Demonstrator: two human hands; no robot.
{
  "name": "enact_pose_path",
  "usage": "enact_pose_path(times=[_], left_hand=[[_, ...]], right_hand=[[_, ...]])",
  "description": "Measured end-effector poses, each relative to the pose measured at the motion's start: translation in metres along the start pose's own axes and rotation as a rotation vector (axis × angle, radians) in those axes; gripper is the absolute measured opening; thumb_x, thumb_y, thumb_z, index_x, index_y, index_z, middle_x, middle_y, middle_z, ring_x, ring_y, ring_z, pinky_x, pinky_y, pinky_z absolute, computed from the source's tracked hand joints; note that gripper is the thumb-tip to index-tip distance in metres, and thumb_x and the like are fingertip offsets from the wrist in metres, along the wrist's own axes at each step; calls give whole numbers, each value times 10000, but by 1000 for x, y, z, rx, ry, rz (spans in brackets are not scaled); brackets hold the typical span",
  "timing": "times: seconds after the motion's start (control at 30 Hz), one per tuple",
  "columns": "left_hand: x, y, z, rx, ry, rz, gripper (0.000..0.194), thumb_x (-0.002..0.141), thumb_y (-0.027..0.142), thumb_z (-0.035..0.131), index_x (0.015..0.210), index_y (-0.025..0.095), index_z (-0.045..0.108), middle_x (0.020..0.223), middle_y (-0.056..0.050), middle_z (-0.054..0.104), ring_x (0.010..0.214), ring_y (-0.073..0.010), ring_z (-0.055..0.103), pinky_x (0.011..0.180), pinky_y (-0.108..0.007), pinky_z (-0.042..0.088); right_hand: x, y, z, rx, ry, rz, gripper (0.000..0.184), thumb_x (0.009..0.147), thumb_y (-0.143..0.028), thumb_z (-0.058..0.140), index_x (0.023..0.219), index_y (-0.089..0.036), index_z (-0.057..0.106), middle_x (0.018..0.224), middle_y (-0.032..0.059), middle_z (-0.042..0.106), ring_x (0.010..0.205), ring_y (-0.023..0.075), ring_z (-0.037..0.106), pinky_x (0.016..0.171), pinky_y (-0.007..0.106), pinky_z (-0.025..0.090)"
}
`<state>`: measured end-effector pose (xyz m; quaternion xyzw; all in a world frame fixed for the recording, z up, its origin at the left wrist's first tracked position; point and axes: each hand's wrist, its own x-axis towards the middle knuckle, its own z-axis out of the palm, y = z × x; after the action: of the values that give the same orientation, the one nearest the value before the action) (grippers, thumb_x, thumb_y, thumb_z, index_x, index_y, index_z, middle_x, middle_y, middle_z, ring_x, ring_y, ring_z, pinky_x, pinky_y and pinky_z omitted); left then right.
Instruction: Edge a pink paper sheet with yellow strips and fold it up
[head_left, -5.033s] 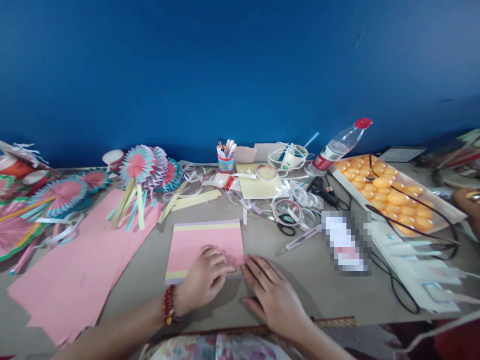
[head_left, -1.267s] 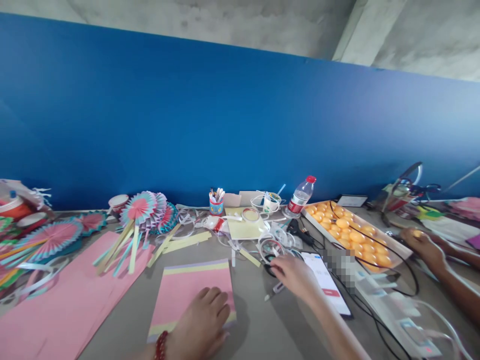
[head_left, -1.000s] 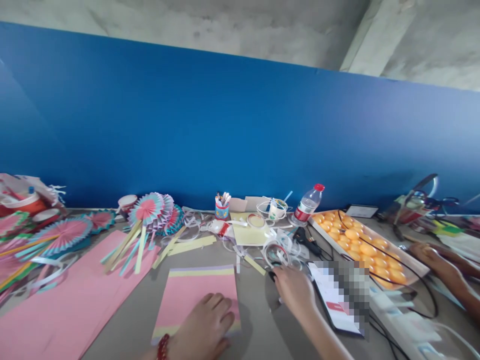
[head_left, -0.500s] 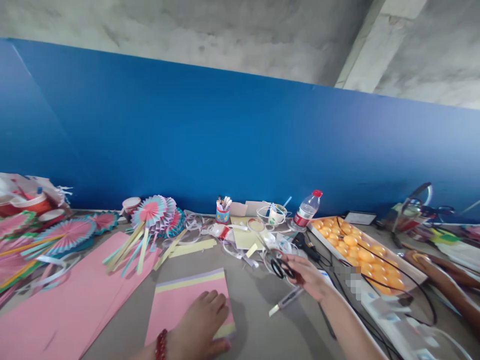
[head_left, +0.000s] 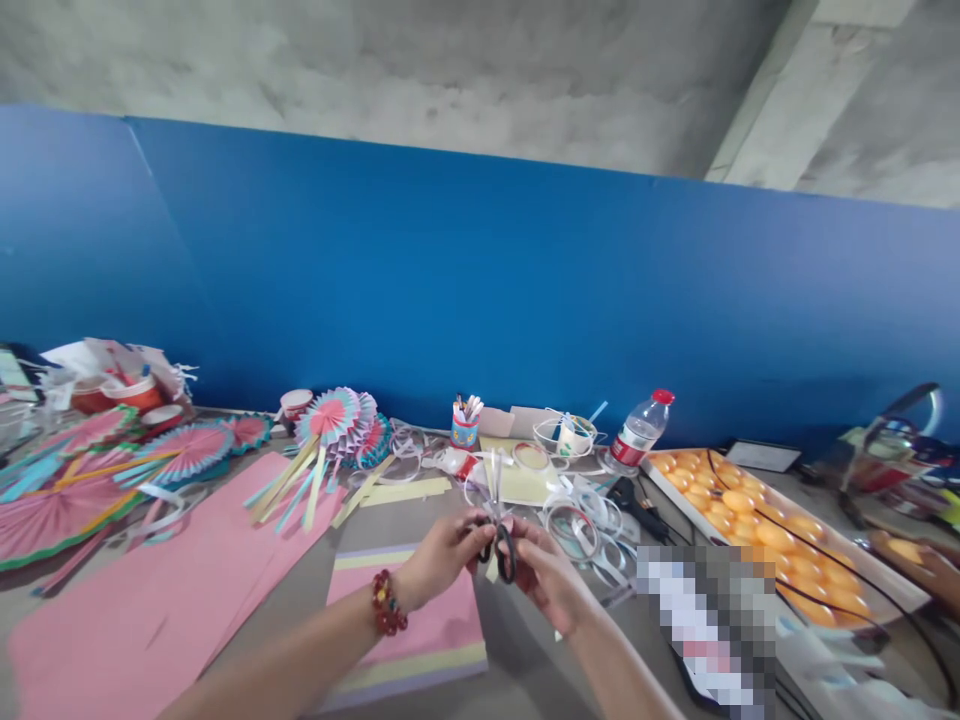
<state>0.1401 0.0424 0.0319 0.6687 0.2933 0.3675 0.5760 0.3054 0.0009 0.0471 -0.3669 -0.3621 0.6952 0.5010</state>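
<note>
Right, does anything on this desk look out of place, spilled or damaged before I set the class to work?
A black cable runs across the orange balls, an odd place for it. White strips lie in a loose tangle beyond the right hand. I see nothing spilled or damaged.

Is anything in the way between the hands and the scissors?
Nothing visible is in the way: the left hand and the right hand both have their fingers right on the scissors.

Hands (head_left: 435,562) partly hide the scissors (head_left: 498,522), pixelation masks the phone (head_left: 705,650), and the right edge crops a co-worker's arm (head_left: 937,572).
</note>
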Motion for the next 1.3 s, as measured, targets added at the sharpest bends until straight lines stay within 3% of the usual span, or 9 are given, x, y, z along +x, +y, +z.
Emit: enact_pose_path(times=[0.17,0.4,0.47,0.53,0.6,0.67,0.9,1.1,1.3], left_hand=[[-14,-6,9,50,69,108,497,942,592,499,1166,157,586,1157,-115,522,720,-124,571,606,-257,533],[-32,4,7,375,53,215,310,1018,330,427,1281,233,558,1246,-113,536,1100,-208,577,829,-298,557],[-44,-1,2,528,16,264,446,996,392,479,1406,220,445,1355,-139,497,1246,-239,505,996,-367,497],[-59,-11,-3,732,-68,265,784,894,563,601,1506,180,298,1479,-183,403,1366,-309,393,1141,-480,352],[-74,-23,-7,933,-186,204,1043,792,701,635,1561,172,172,1564,-205,292,1439,-378,269,1187,-588,194],[-86,-34,-9,1062,-290,124,1108,780,751,601,1579,167,102,1605,-208,191,1473,-403,173,1187,-628,114],[-95,-43,-9,1146,-290,70,972,828,624,651,1559,155,213,1590,-193,245,1478,-352,210,1206,-556,192],[-94,-41,-7,1123,-258,53,999,792,555,713,1555,139,219,1581,-195,275,1473,-342,233,1210,-541,204],[-92,-35,-7,1141,-283,28,937,803,587,685,1511,95,318,1565,-212,303,1467,-342,248,1213,-517,195]], right_hand=[[-10,4,3,-52,55,-113,374,667,-387,866,857,-204,601,742,-24,611,612,103,553,588,207,438],[-6,24,-5,-315,22,-182,401,625,-452,882,832,-184,667,707,10,610,679,167,559,591,251,437],[-3,25,-13,-364,79,-210,370,628,-446,879,812,-189,687,726,19,625,720,182,572,634,266,456],[-1,25,-23,-401,145,-239,355,641,-462,866,805,-194,700,788,39,655,753,193,578,645,273,463],[0,25,-32,-420,200,-247,354,665,-495,842,783,-193,700,863,61,679,766,195,580,632,274,465],[-1,26,-36,-420,202,-214,372,673,-517,830,783,-188,697,898,72,688,785,201,590,647,286,480],[-13,32,-30,-288,61,81,400,689,-484,848,890,-186,674,842,31,654,782,163,598,794,345,513],[-13,33,-31,81,-47,159,294,785,-422,795,933,-196,678,906,34,643,756,134,568,866,449,525],[-13,32,-34,145,-121,197,272,846,-417,737,987,-189,697,960,55,641,812,153,576,908,470,500]])
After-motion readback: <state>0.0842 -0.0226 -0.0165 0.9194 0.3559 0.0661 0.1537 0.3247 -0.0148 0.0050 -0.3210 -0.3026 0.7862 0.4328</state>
